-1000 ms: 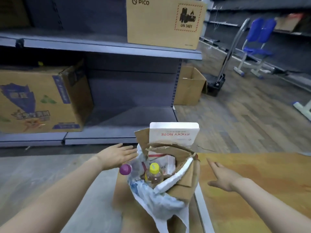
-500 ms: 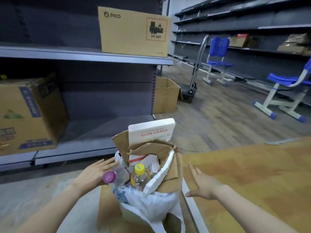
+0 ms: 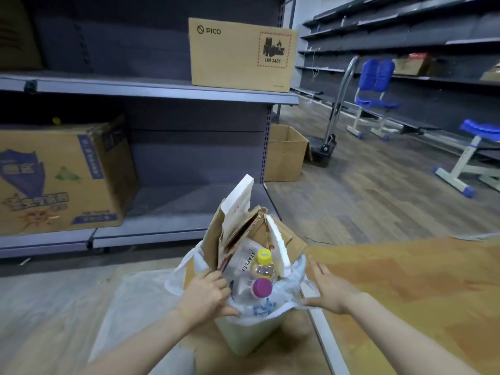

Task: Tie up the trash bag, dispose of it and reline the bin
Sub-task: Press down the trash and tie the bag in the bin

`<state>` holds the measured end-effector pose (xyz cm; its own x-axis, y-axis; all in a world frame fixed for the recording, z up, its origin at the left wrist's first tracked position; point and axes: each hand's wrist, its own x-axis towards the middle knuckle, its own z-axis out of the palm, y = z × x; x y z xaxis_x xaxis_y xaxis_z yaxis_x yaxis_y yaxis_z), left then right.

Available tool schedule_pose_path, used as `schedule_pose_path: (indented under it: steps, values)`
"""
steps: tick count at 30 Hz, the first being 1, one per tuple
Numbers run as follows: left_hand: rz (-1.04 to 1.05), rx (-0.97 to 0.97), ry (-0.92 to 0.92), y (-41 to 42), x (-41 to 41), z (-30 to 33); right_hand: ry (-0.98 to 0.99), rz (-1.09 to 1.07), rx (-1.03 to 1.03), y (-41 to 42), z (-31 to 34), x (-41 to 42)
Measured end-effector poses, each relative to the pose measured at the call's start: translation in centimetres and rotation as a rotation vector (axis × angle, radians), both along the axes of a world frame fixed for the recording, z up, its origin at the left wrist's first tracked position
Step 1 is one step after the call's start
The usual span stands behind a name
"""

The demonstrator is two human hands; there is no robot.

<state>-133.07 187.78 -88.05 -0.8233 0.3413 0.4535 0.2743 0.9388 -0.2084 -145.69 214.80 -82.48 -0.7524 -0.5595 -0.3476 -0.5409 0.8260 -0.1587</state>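
Your bin — a pale container lined with a white trash bag — stands on the floor directly below you, just left of the edge of an orange-brown mat. It is overfilled: folded brown cardboard and a white box stand upright well above the rim, with a strip of white foam leaning beside them. A clear bottle with a yellow cap and another with a purple cap lie among the contents, next to a white pack marked "STAPLES".

Your left hand is at the left side of the bin opening, fingers curled over the bag's edge and gripping the plastic at the base of the cardboard. Your right hand is at the right side, fingers straight and spread — the palm lies against the bag's outer edge, with no pinch visible.

Behind the bin, a grey shelf unit carries a "PICO" carton above and a printed carton below. An open carton sits on the wooden floor at the shelf end. Blue chairs stand farther back on the right.
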Motion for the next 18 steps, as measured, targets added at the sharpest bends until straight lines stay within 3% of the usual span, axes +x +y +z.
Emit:
schedule_pose_path:
  steps: [7,12,18]
  values:
    - [0.006,-0.063,-0.022,4.4,0.1,0.2,0.035,0.068,-0.017,-0.2,0.2,-0.3]
    - [-0.045,-0.041,0.009,0.0,3.6,-0.6,0.022,0.063,0.029,0.3,-0.7,-1.2]
    - [0.185,0.018,0.059,-6.8,7.0,0.4,0.077,0.024,-0.012,0.8,0.6,-3.2]
